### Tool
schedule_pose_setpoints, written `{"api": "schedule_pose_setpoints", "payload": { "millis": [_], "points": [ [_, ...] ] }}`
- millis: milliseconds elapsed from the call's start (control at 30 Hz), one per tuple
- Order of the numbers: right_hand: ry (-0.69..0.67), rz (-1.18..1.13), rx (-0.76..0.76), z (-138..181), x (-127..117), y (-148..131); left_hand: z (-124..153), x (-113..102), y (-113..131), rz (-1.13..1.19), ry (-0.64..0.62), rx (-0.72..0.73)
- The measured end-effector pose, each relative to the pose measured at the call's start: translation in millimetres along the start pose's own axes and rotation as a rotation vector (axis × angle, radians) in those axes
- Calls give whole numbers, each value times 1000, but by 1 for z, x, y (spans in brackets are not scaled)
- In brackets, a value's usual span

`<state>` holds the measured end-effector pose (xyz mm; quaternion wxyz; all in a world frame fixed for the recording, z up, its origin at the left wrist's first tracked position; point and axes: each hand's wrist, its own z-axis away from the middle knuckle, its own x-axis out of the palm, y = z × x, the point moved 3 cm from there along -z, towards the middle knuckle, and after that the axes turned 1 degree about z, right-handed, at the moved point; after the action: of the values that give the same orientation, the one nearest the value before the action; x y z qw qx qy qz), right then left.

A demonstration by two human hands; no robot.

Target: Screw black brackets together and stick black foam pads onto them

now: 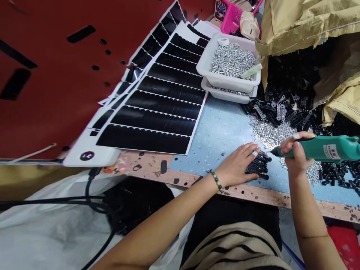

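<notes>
My right hand [297, 152] is wrapped round a green electric screwdriver [319, 148], held almost level with its dark tip pointing left. That tip is close to a row of small black plastic parts [257, 165] lying side by side on the blue mat. Over the left end of this row rests my left hand [237, 165], palm down with its fingers stretched out; a beaded bracelet circles the wrist. Whether the tip touches a part I cannot tell. Silver nuts [267, 131] are heaped just beyond the screwdriver.
Sheets of black stickers [152, 108] cover the table's left side. At the back, a white tub [206, 67] of screws is stacked on another tub. Brown paper sacks [298, 22] and loose black parts [298, 112] lie at the right. A pink basket [232, 18] stands behind.
</notes>
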<state>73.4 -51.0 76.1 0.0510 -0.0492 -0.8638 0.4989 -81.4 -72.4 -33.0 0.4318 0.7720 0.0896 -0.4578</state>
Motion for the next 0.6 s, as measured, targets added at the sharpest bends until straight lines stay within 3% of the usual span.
{"api": "schedule_pose_setpoints", "payload": {
  "millis": [200,600],
  "points": [
    [-43,8,45,7,-4,7,0,0,1,12,-1,-3],
    [-62,-26,-9,3,3,-9,2,-2,2,20,22,17]
  ]
}}
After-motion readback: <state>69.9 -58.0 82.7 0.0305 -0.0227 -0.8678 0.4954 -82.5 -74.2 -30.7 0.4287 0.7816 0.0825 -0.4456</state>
